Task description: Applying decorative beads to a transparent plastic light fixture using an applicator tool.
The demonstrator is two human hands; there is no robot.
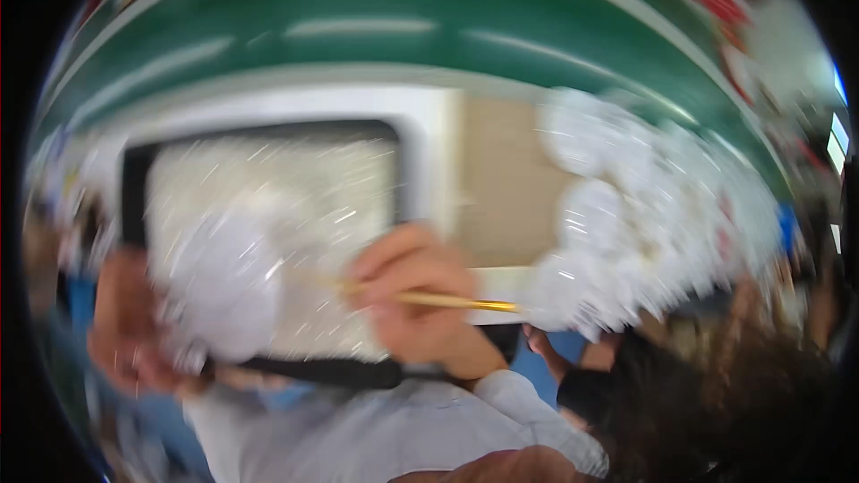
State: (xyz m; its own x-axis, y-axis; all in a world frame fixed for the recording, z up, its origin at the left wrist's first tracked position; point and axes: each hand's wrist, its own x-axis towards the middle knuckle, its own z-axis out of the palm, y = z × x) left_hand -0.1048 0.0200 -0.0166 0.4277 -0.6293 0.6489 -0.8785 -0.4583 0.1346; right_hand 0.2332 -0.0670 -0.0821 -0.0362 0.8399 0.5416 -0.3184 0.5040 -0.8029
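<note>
Beyond the black-rimmed tray (133,201), glossy green background (358,31). Over tray: white round piece (234,291), motion-blurred, looks translucent; seems gripped at left edge by curled left hand (134,331). Pinched in fingers of right hand (416,291): slim stick (434,300), straw-coloured, shiny gold at right end. Runs nearly level, left end toward white round piece. Farther right, heap of similar white pieces (653,215).
</note>
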